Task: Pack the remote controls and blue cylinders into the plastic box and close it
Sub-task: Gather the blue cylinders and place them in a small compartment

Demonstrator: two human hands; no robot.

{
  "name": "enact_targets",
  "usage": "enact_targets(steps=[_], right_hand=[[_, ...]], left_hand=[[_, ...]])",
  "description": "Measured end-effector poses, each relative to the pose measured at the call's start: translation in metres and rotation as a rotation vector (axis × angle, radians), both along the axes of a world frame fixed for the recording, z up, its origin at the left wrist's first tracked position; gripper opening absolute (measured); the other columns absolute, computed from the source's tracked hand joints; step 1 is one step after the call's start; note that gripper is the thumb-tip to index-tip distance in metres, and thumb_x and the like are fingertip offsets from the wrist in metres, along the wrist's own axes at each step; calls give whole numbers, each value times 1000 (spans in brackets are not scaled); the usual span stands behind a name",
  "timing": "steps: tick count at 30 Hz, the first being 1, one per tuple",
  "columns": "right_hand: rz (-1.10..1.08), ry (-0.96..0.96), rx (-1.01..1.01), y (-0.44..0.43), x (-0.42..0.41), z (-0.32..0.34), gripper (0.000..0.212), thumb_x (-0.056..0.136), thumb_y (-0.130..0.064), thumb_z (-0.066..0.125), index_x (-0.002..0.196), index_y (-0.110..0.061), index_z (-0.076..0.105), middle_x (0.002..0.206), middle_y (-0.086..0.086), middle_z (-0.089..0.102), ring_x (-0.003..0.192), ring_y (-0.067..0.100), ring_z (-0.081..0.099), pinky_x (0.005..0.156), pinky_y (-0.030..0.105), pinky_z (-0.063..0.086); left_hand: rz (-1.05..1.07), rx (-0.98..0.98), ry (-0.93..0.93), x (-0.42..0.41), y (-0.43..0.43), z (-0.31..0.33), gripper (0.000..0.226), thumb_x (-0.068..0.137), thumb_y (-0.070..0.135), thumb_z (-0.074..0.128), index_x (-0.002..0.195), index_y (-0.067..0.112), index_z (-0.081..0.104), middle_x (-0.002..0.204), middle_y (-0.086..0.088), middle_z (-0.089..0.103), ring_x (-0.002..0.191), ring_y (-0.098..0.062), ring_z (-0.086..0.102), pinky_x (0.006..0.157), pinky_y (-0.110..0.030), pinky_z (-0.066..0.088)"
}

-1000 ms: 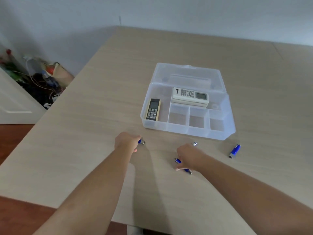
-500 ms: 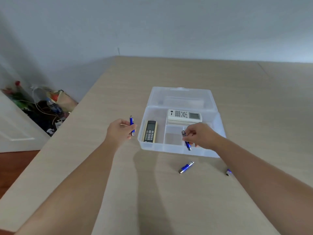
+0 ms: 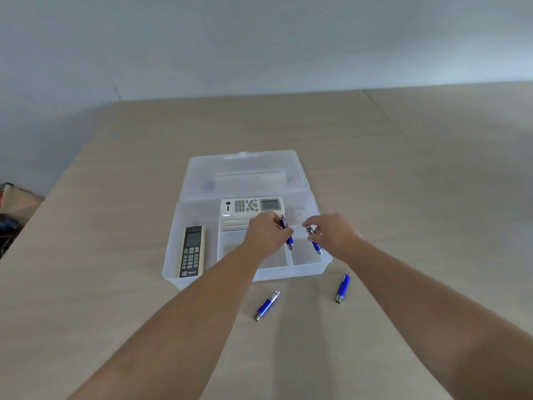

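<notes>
The clear plastic box (image 3: 173,272) stands open on the table, its lid (image 3: 245,171) lying back. A white remote (image 3: 252,207) rests in the rear compartment and a dark remote (image 3: 191,251) in the left one. My left hand (image 3: 266,233) holds a blue cylinder (image 3: 288,236) above the small front compartments. My right hand (image 3: 331,233) grips another blue cylinder (image 3: 314,241) over the right front compartment. Two more blue cylinders lie on the table in front of the box, one in the middle (image 3: 266,306) and one to the right (image 3: 343,287).
The wooden table (image 3: 115,284) runs back to a pale wall. Clutter (image 3: 11,209) sits on the floor beyond the table's left edge. My forearms reach in from the bottom of the view.
My left hand has moved right with its cylinder, from beside the box to over the front compartments. My right hand stays over the box with its cylinder.
</notes>
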State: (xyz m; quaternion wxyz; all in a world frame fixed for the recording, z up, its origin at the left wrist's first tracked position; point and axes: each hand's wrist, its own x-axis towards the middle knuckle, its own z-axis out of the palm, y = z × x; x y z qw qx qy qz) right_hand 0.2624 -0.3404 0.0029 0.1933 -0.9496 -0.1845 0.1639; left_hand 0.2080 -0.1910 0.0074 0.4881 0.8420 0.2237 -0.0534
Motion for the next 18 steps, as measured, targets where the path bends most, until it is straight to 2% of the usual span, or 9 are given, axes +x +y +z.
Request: enact_targets(steps=[2,4,6,10,13,15,16,18], right_hand=[[210,-149,-293,5,1,-7,26,90,-24,53,113,-25,64,104,0,71,91,24,63,83,30,43],[369,-278,-506,10,3,-14,16,90,-21,50,98,-21,64,89,-1,70,82,23,57,77,29,31],[435,-335,-625,11,8,-17,8,89,-21,53,83,-20,58,68,-3,56,85,22,54,77,29,26],[508,-371,-698,10,9,-16,12,89,-26,57,79,-21,56,59,-6,41,96,19,52,87,30,29],[549,-412,-749,9,8,-16,18,90,-26,56,73,-20,54,64,-7,44,100,18,50,94,32,29],[575,-432,-757,9,7,-18,31,92,-24,53,63,-18,45,60,-7,39,102,19,48,99,34,27],[586,-445,-746,8,6,-18,32,92,-22,52,61,-18,44,58,-7,35,102,19,47,101,35,26],[582,-467,-702,7,7,-17,24,92,-16,50,68,-20,53,58,-8,36,98,20,46,99,36,26]], left_hand=[[-15,4,3,3,-5,-6,17,75,16,67,85,19,53,91,-8,70,92,-29,72,81,-42,59],[-61,24,16,5,-7,-11,24,75,13,67,92,21,52,86,-7,66,89,-30,72,79,-43,59],[-96,72,36,9,-9,-17,27,75,14,70,93,20,51,85,-7,66,82,-30,70,80,-42,58],[-75,104,48,14,-13,-18,32,74,17,74,98,16,53,89,-7,68,71,-25,60,78,-38,55],[-90,152,43,16,-19,-15,41,74,18,75,107,12,52,89,-7,66,75,-23,58,79,-38,52],[-112,216,48,16,-22,-12,42,75,18,74,110,10,51,86,-4,61,77,-23,56,77,-37,50],[-130,257,49,17,-24,-11,43,76,18,74,111,10,51,87,-5,60,78,-24,56,75,-36,49],[-178,338,65,18,-31,-7,43,78,18,72,113,8,51,96,-9,63,86,-27,59,74,-35,47]])
